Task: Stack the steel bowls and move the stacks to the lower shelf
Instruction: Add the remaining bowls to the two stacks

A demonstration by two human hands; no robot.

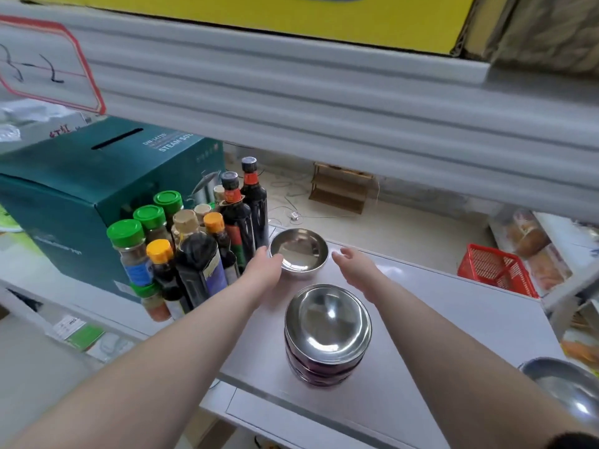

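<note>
Nearest us, our two bare forearms reach out over the white shelf board (453, 306). Just past them stands the stack of round polished steel bowls (328, 332), nested and upright in the middle of the board. Beyond it sits a single shallow steel bowl (299, 253), mouth up. Our left hand (264, 265) touches its near-left rim, fingers (275, 258) curled loosely against the metal (not yet clamped, as far as we can judge). Our right hand (355, 262) hovers just beside the bowl's right side, fingers spread and holding nothing.

We expect the bowl to be light, rigid and slick, so we would pinch it at opposite points of the rim and lower it squarely, since the polished stack could slide or ring if knocked.

Crowded bottles with green and orange caps (181, 241) stand close on the left, nearly touching the bowl, with a teal cardboard box (64, 189) behind. Another steel bowl (564, 387) shows at the lower right edge.
</note>
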